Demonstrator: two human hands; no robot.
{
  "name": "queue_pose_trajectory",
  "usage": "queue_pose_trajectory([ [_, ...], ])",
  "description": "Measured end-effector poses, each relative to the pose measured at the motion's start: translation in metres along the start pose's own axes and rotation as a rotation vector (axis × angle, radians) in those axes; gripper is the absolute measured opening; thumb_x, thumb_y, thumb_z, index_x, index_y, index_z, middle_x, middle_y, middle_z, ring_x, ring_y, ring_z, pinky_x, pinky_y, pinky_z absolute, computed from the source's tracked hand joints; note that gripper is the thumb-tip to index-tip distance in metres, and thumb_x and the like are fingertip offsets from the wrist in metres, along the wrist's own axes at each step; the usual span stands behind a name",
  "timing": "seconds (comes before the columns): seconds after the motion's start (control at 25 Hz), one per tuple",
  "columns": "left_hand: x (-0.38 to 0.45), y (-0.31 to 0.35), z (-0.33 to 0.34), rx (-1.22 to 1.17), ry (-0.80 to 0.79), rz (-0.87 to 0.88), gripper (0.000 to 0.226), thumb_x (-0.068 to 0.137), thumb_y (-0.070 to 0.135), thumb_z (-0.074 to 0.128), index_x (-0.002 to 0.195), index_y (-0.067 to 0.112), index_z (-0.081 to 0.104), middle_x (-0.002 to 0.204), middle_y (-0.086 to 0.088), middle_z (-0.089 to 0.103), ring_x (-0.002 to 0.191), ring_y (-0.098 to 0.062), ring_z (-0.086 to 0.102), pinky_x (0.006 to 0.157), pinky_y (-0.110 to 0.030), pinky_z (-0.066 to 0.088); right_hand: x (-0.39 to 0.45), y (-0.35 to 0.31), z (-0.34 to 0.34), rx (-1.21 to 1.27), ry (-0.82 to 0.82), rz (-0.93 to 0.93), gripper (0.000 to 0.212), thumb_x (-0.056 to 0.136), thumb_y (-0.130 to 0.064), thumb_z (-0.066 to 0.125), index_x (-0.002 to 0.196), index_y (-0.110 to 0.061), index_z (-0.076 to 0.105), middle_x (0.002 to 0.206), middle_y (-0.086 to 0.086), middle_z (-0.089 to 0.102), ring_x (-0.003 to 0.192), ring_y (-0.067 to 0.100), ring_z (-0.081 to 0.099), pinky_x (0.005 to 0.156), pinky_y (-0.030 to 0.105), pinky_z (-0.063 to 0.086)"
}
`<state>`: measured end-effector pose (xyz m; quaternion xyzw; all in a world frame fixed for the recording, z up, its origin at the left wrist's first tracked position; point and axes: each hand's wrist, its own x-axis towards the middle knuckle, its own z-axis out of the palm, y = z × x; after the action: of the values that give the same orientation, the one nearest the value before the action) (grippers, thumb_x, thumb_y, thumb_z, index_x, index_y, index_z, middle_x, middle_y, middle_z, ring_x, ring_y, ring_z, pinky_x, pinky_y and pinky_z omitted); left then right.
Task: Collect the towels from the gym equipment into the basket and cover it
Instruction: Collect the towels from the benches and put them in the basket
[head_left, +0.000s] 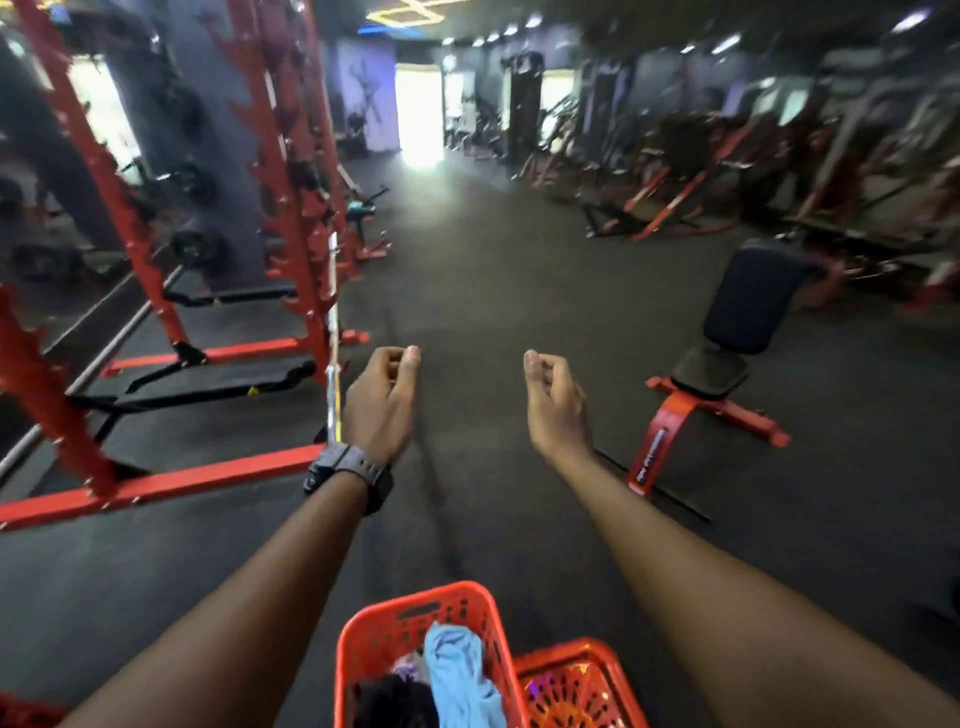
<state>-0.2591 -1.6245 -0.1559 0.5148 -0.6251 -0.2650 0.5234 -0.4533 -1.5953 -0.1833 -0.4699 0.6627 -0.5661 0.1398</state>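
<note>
**Gym floor, basket half filled, both hands free**

Dark rubber flooring runs the length of a blurred gym aisle, and at six o'clock, at the bottom edge of the view, stands the orange basket (415, 644). Inside it a light blue towel (460, 675) drapes over darker cloth, purple and black, which I cannot tell apart. Just beside the basket at five o'clock lies an orange perforated piece (576, 686), probably the lid, so the basket is not covered.

Above the basket both forearms stretch forward. The left hand (382, 400), at eleven o'clock from the basket, has loosely curled fingers and grips nothing; a dark watch (345, 470) sits on its wrist. The right hand (553, 400), at one o'clock, is likewise loosely curled and empty.

Farther out, red racks (291, 208) with a barbell (334, 332) stand at nine to eleven o'clock, and a black bench on a red frame (727, 364) at two o'clock. A small teal patch at about eleven o'clock, far off, may be another towel; it is too blurred to say.

Risks, as I judge them: the blur suggests quick head motion, so a towel left on a far machine could be missed. Covering now might also end the task early, and the blue towel piled high could stop the lid from seating.
</note>
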Motion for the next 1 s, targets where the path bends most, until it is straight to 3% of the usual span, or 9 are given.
queue_pose_trajectory([
  [0.08, 0.000, 0.050, 0.015, -0.074, -0.064, 0.061, 0.042, 0.094, 0.053, 0.046, 0.101, 0.016, 0.065, 0.097, -0.005, 0.073, 0.094, -0.028, 0.068, 0.089, -0.044, 0.052, 0.011, -0.028, -0.051, 0.005, 0.119, -0.025, 0.045, 0.099, -0.057, 0.041, 0.109, -0.018, 0.062, 0.103, 0.004, 0.070, 0.088, 0.017, 0.061, 0.077, 0.030, 0.043],
  [0.2, -0.017, 0.122, 0.049, -0.207, -0.161, 0.163, 0.054, 0.086, 0.064, 0.042, 0.097, 0.016, 0.065, 0.095, -0.007, 0.073, 0.093, -0.031, 0.068, 0.088, -0.049, 0.052, 0.011, -0.054, -0.132, 0.013, 0.249, -0.020, 0.059, 0.093, -0.069, 0.033, 0.109, -0.019, 0.060, 0.101, 0.004, 0.071, 0.096, 0.024, 0.066, 0.089, 0.041, 0.050],
  [0.4, -0.100, 0.245, 0.127, -0.391, -0.430, 0.270, 0.054, 0.083, 0.073, 0.040, 0.088, 0.025, 0.065, 0.089, 0.000, 0.072, 0.090, -0.029, 0.069, 0.089, -0.053, 0.053, -0.045, -0.065, -0.323, -0.070, 0.576, -0.010, 0.071, 0.076, -0.086, 0.025, 0.096, -0.027, 0.060, 0.090, 0.001, 0.071, 0.088, 0.019, 0.067, 0.082, 0.035, 0.050],
  [0.52, -0.176, 0.307, 0.170, -0.508, -0.558, 0.307, 0.053, 0.083, 0.074, 0.041, 0.084, 0.026, 0.065, 0.086, 0.006, 0.072, 0.087, -0.023, 0.069, 0.088, -0.051, 0.054, -0.107, -0.061, -0.440, -0.155, 0.742, 0.035, 0.063, 0.076, -0.085, 0.026, 0.086, -0.031, 0.057, 0.088, 0.002, 0.070, 0.084, 0.021, 0.066, 0.080, 0.038, 0.050],
  [0.64, -0.278, 0.370, 0.203, -0.605, -0.726, 0.336, 0.052, 0.082, 0.075, 0.040, 0.083, 0.030, 0.064, 0.085, 0.009, 0.072, 0.079, -0.012, 0.067, 0.086, -0.046, 0.054, -0.195, -0.056, -0.556, -0.215, 0.914, 0.083, 0.056, 0.088, -0.072, 0.033, 0.097, -0.025, 0.061, 0.094, 0.010, 0.070, 0.091, 0.033, 0.065, 0.089, 0.048, 0.050],
  [0.72, -0.349, 0.406, 0.220, -0.664, -0.831, 0.332, 0.048, 0.083, 0.074, 0.040, 0.082, 0.032, 0.064, 0.084, 0.009, 0.071, 0.076, -0.010, 0.066, 0.086, -0.045, 0.053, -0.263, -0.055, -0.624, -0.289, 1.043, 0.119, 0.054, 0.090, -0.070, 0.034, 0.091, -0.024, 0.062, 0.092, 0.008, 0.072, 0.093, 0.032, 0.067, 0.089, 0.050, 0.050],
  [0.84, -0.440, 0.451, 0.238, -0.750, -0.963, 0.312, 0.052, 0.083, 0.072, 0.043, 0.089, 0.027, 0.068, 0.084, 0.005, 0.071, 0.080, -0.017, 0.066, 0.088, -0.050, 0.052, -0.360, -0.062, -0.695, -0.369, 1.185, 0.178, 0.061, 0.080, -0.080, 0.029, 0.084, -0.028, 0.060, 0.082, -0.007, 0.069, 0.089, 0.025, 0.067, 0.086, 0.043, 0.051],
  [1.0, -0.534, 0.485, 0.250, -0.806, -1.090, 0.355, 0.055, 0.079, 0.078, 0.043, 0.080, 0.027, 0.063, 0.078, 0.004, 0.068, 0.070, -0.015, 0.059, 0.075, -0.041, 0.049, -0.466, -0.065, -0.751, -0.469, 1.307, 0.273, 0.072, 0.082, -0.081, 0.025, 0.094, -0.020, 0.061, 0.089, 0.002, 0.070, 0.090, 0.027, 0.065, 0.078, 0.041, 0.050],
])
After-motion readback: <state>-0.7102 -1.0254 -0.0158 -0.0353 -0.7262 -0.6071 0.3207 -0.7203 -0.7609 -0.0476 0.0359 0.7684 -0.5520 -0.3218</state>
